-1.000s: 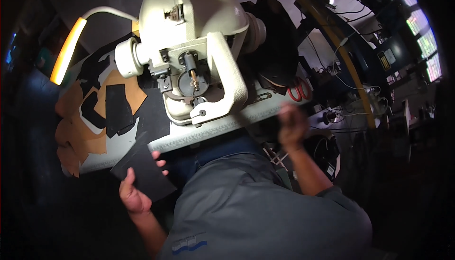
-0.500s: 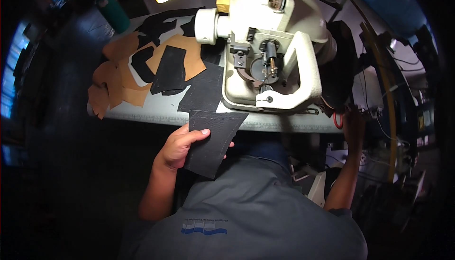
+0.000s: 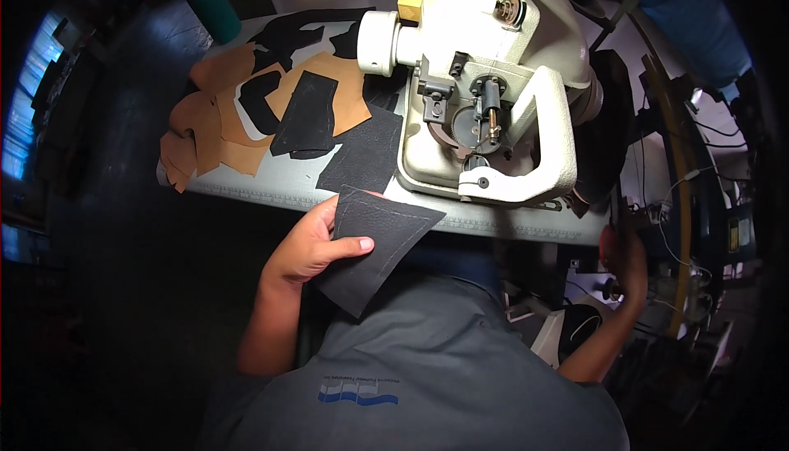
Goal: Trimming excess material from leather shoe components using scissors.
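Stitched black leather piece [image 3: 380, 246] (left-held)

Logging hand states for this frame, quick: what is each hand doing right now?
Left hand: closed on the stitched black leather piece.
Right hand: down beside the table's right end; grip cannot be told.

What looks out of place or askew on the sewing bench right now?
Nothing looks damaged or spilled. Tan and black leather pieces lie in a loose overlapping heap left of the sewing machine, some overhanging the bench's left edge.
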Demonstrator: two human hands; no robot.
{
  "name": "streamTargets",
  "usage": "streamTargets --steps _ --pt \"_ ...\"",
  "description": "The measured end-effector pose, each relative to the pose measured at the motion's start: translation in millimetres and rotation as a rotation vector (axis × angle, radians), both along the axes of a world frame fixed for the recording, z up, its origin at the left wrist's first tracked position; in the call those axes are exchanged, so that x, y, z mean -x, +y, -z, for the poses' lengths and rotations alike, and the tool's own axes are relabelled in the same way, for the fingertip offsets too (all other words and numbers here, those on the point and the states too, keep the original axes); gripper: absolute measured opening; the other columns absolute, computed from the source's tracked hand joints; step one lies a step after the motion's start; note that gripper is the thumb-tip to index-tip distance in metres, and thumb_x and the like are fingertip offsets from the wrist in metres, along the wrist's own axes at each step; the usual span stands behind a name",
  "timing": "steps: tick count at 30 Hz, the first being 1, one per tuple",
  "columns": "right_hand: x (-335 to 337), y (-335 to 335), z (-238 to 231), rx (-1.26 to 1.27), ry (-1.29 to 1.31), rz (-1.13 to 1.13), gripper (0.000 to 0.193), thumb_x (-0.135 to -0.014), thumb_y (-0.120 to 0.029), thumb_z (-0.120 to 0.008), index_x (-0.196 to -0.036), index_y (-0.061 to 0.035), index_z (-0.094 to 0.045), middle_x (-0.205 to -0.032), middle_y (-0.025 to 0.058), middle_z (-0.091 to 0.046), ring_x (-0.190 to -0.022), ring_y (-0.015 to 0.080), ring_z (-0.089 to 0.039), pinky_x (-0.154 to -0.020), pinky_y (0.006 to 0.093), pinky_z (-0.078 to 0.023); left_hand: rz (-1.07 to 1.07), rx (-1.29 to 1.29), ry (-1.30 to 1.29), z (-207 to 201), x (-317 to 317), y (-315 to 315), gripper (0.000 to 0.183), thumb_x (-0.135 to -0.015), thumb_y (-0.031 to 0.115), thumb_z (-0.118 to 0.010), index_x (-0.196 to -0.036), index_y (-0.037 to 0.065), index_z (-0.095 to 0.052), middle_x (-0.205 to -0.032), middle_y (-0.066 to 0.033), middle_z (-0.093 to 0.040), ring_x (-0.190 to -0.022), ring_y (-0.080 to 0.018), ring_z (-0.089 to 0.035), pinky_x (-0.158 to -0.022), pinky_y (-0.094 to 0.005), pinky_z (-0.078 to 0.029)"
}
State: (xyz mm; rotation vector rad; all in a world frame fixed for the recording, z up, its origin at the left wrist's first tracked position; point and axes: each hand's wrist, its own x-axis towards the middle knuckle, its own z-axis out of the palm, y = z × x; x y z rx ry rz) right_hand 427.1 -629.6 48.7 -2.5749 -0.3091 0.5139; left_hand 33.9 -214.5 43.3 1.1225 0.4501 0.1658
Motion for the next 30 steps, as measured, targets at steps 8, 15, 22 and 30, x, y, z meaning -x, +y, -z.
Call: streamTargets --steps 8,15,22,30 --pt "61.8 -88.2 -35.9 -0.809 -0.047 -0.370 0.065 -0.080 -0.001 -0.082 -0.138 0.0052 -0.055 -0.113 0.0189 -0.072 -0.093 0.0249 -0.073 -0.074 0.0320 -0.059 0.104 -0.177 0.068 -7.0 22.0 29.8 0.066 -0.075 0.002 -0.089 -0.135 -0.006 -0.063 -0.121 -0.0065 -0.074 -0.112 -0.0116 -0.067 -0.102 -0.0272 -0.049" --pt "134.2 73.5 -37.7 -1.013 0.667 -1.114 0.039 -0.081 0.010 -0.076 -0.121 0.0053 -0.073 -0.121 0.0355 -0.072 -0.113 0.0383 -0.076 -0.083 0.0369 -0.064 0.210 -0.166 0.054 -20.0 24.2 36.4 0.054 -0.076 0.000 -0.089 -0.125 -0.009 -0.070 -0.111 -0.0078 -0.076 -0.100 -0.0114 -0.070 -0.092 -0.0250 -0.053" --pt "217.3 239.1 4.9 -0.685 0.468 -0.953 0.039 -0.086 -0.005 -0.088 -0.118 -0.0049 -0.067 -0.099 0.0036 -0.070 -0.079 0.0077 -0.065 -0.073 0.0264 -0.054 0.426 -0.162 0.045 -14.5 39.0 31.2 0.041 -0.085 0.006 -0.088 -0.121 -0.005 -0.072 -0.107 -0.0026 -0.075 -0.098 -0.0066 -0.066 -0.089 -0.0243 -0.053" --pt "232.0 287.2 36.7 -1.159 0.824 -0.637 0.035 -0.087 0.005 -0.085 -0.107 -0.0091 -0.060 -0.095 -0.0046 -0.059 -0.085 0.0026 -0.056 -0.078 0.0201 -0.048 -0.142 0.678 -0.476 50.1 79.8 43.4 0.069 -0.112 0.045 -0.037 -0.137 -0.016 -0.059 -0.126 -0.0315 -0.071 -0.116 -0.0403 -0.072 -0.105 -0.0511 -0.056"
